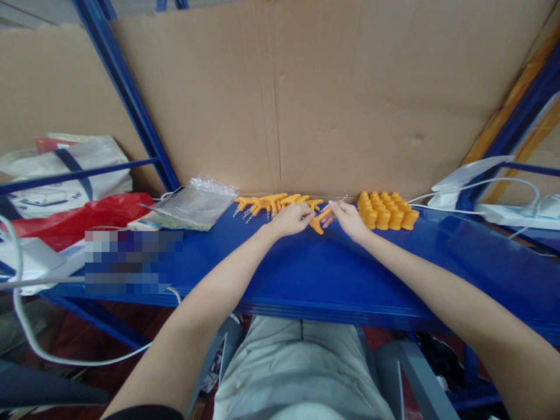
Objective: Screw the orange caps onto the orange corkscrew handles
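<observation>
Aslant, orange corkscrew (318, 226), spiral (344, 199) away rightward.

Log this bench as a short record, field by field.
Surface: blue tabletop
Right hand: holds an orange piece
Left hand: beside that piece; contact unclear
Beyond left hand: orange pieces with metal spirals
Beyond right hand: rows of orange blocks
Farther left: clear plastic bag, red bag
Backdrop: cardboard
</observation>
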Tool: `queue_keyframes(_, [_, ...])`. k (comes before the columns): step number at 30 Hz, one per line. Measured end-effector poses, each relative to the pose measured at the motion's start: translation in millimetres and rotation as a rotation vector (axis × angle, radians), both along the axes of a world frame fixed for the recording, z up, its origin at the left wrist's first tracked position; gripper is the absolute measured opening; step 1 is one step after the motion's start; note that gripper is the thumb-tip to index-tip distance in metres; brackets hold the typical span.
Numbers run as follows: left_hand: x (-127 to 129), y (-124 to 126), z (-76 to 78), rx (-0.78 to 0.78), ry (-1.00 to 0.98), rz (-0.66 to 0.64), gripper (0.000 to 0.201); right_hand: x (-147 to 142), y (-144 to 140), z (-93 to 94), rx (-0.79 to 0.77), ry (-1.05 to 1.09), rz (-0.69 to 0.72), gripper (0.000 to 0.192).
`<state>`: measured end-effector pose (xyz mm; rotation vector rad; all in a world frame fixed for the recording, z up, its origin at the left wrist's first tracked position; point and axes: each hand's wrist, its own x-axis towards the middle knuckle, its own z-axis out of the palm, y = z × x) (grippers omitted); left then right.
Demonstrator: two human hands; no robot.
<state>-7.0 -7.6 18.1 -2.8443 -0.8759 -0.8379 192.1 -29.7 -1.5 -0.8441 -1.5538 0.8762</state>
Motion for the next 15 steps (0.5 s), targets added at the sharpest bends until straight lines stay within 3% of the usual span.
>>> queue_keyframes(3, [0,-1,0.1,0.085,-0.029,0.012,0.025,-1,-2,5.0,-0.070,0.074,-0.041,0.053])
queue_keyframes(7, [1,-7,0.1,0.152,-0.043,0.144,0.035,-1,-7,10.0,-0.167,0.161,-0.078,0.036])
queue_keyframes(11, [6,-17,1.9,0.103,-0.010,0.347,0.043,-4,-11,11.2,-0.292,0.184,-0.076,0.024])
queue_keyframes(15, [7,-19,7.0,0.020,0.000,0.468,0.041,-4,-12,10.8,-0.348,0.052,-0.058,0.018])
